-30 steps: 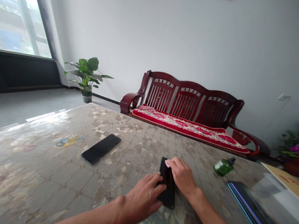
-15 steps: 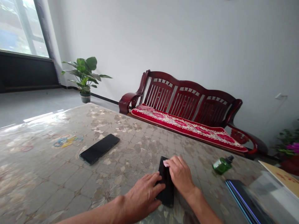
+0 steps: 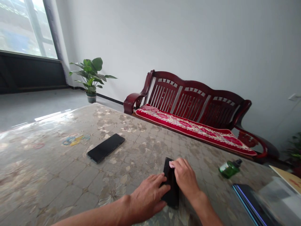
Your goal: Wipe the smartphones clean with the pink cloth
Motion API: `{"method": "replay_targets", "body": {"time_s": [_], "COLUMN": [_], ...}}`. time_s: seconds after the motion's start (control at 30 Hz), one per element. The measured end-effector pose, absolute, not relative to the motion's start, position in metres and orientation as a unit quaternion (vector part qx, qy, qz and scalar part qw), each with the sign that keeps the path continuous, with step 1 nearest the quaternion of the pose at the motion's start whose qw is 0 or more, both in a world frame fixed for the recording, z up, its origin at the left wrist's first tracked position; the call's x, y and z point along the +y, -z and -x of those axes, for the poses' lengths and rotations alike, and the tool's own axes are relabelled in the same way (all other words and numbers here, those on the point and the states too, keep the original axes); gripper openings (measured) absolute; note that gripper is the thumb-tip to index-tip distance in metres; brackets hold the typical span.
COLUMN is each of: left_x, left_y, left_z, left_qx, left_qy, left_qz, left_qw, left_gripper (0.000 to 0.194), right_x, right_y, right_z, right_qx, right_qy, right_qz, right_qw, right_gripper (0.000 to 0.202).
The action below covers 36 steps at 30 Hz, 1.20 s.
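Note:
A black phone (image 3: 172, 191) lies on the patterned tablecloth, near the bottom centre. My left hand (image 3: 150, 195) rests on its left side with the fingers apart, touching the screen and edge. At the phone's far end, my right hand (image 3: 185, 176) has its fingers closed on a small pink cloth (image 3: 172, 164), which is against the surface. Part of the cloth is hidden under the fingers. Another dark phone (image 3: 105, 148) lies flat to the left, touched by neither hand.
A green bottle (image 3: 229, 169) lies on its side at the right. Stacked phones (image 3: 252, 204) and a clear plastic item (image 3: 279, 197) are at the lower right. Coloured rubber bands (image 3: 74, 139) lie at left. Beyond the table (image 3: 70, 169) stand a wooden bench (image 3: 192, 97) and a potted plant (image 3: 91, 78).
The whole view has shifted, so things appear a little farther right. Both hands keep nearly the same places on the phone, the right one still with the cloth.

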<state>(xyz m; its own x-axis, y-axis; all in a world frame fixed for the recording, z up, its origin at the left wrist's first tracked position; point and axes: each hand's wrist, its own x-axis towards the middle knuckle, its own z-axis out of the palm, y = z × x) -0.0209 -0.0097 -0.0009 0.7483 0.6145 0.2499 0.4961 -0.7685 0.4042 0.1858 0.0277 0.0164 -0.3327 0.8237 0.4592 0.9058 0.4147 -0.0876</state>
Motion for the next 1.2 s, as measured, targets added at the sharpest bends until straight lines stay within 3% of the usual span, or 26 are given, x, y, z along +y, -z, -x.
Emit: {"method": "replay_targets", "body": {"time_s": [0.37, 0.6, 1.2], "left_x": [-0.01, -0.01, -0.011], "left_y": [-0.004, 0.002, 0.001], "left_z": [0.02, 0.021, 0.021], "left_qx": [0.305, 0.305, 0.308], "left_qy": [-0.179, -0.181, -0.181], "left_qz": [-0.921, -0.921, -0.922], "left_qw": [0.161, 0.158, 0.146], "left_gripper": [0.038, 0.044, 0.044], "right_x": [0.018, 0.037, 0.011], "right_y": [-0.017, -0.015, -0.013], "right_z": [-0.182, -0.199, -0.2], "right_qx": [-0.835, -0.793, -0.81], "right_qy": [0.086, 0.145, 0.096], "right_qz": [0.509, 0.556, 0.531], "right_qw": [0.192, 0.202, 0.229], "right_gripper": [0.036, 0.034, 0.034]}}
